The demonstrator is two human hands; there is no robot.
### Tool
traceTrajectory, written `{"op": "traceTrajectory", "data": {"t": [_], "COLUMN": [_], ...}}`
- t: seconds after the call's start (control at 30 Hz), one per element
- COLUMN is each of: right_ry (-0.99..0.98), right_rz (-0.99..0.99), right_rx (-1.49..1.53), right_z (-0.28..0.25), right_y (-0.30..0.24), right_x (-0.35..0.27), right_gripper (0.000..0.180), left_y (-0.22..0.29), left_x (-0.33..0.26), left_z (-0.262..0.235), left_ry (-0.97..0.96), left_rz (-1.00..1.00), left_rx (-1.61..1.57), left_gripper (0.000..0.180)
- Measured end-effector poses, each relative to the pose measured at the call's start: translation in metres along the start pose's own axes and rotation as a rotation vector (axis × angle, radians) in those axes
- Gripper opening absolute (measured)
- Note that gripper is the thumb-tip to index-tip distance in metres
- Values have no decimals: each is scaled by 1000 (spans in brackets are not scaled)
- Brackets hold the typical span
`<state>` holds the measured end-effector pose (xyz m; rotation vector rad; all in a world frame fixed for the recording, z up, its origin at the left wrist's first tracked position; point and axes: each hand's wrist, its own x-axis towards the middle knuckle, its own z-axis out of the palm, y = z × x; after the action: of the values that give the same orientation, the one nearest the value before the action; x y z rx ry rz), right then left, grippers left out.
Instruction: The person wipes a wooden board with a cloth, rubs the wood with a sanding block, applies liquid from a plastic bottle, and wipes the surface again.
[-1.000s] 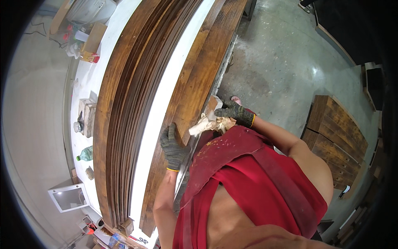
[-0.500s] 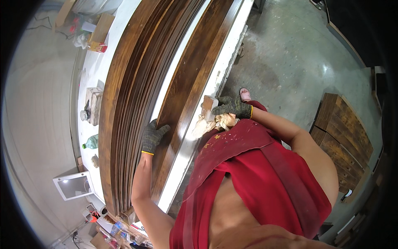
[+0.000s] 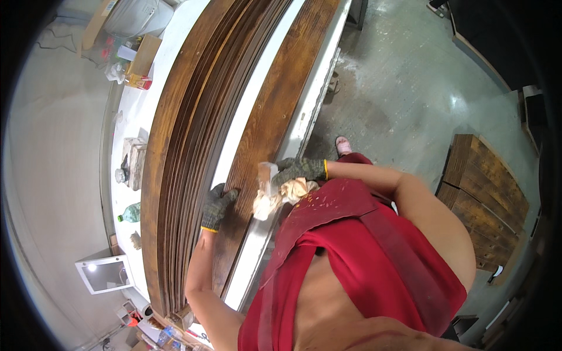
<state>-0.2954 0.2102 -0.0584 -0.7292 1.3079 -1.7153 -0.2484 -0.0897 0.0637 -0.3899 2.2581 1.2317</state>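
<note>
A long brown wooden board (image 3: 275,88) lies along the near side of the white workbench (image 3: 231,126). My left hand (image 3: 218,209), in a dark knit glove with a yellow cuff, grips the board's left edge, thumb on top. My right hand (image 3: 300,170), gloved alike, holds a small pale block (image 3: 267,175) over the board's right edge. A crumpled cream cloth (image 3: 295,190) hangs beneath that hand and the block, its left part blurred. Whether the block touches the board I cannot tell.
A tight row of dark boards (image 3: 181,134) stands left of my left hand. Beyond them are a green-capped bottle (image 3: 132,213), a metal can (image 3: 122,175) and a white-framed panel (image 3: 104,275). Brown boards (image 3: 483,199) lie stacked on the floor at right.
My right hand has moved left and nearer with the block and cloth, from the bench edge to the board. Two brown strips beside my left hand now appear as one broad face.
</note>
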Motion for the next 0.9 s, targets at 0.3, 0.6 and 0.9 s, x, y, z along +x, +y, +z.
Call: {"op": "traceTrajectory", "data": {"t": [0.3,0.6,0.9], "right_ry": [-21,-76,-38], "right_rz": [-73,-161,-47], "right_rx": [-57,632,916], "right_z": [34,37,13], "right_y": [-101,-174,-245], "right_x": [-7,73,137], "right_gripper": [46,20,20], "left_y": [67,108,117], "left_x": [-66,-61,26], "left_z": [-13,-108,-200], "left_ry": [17,284,345], "left_rz": [58,208,738], "left_rx": [-273,91,790], "left_gripper": [22,18,29]}}
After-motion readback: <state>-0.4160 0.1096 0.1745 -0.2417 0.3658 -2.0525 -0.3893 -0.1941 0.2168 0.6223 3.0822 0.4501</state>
